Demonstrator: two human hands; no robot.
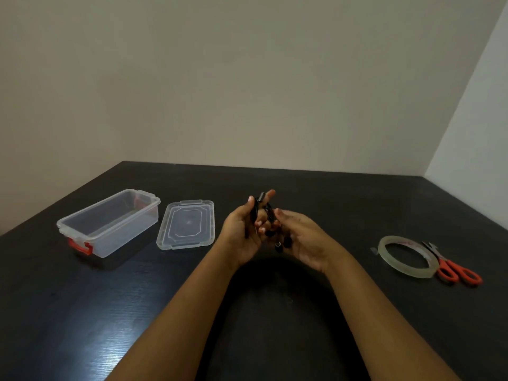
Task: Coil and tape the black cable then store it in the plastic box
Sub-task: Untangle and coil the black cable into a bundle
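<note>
The black cable (268, 215) is bunched between both hands above the middle of the dark table. My left hand (243, 232) grips its upper strands between thumb and fingers. My right hand (298, 237) holds the lower loops, where a plug end hangs down. A clear plastic box (110, 224) with red latches stands open at the left. Its clear lid (187, 225) lies flat beside it. A roll of clear tape (404, 255) lies at the right.
Orange-handled scissors (456, 272) lie just right of the tape roll, their blades partly over it. The dark table (82, 312) meets beige walls at the back and a corner at the right.
</note>
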